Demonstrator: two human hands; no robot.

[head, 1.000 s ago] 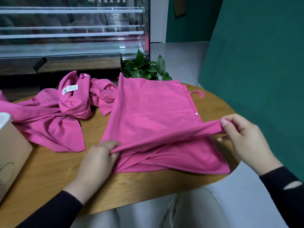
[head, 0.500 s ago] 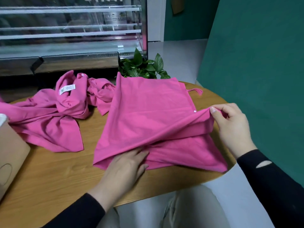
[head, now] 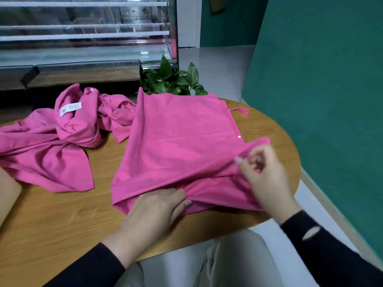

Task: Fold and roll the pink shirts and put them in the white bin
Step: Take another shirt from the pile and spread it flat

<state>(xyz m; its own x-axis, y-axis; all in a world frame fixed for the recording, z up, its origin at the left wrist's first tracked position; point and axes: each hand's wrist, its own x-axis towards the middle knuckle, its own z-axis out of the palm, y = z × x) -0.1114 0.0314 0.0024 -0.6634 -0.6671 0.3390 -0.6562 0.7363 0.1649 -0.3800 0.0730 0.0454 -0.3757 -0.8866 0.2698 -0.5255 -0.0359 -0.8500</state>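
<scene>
Since a moment ago the right hand has carried the folded edge of the flat pink shirt inward and down, and the left hand has slid right along the near hem. The left hand's grip is apart, fingers straight and pressing the cloth on the wooden desk; the right hand's fingers curl around a pinch of fabric, though blurred. A second, crumpled pink shirt lies to the left, beside the white bin at the frame's edge.
</scene>
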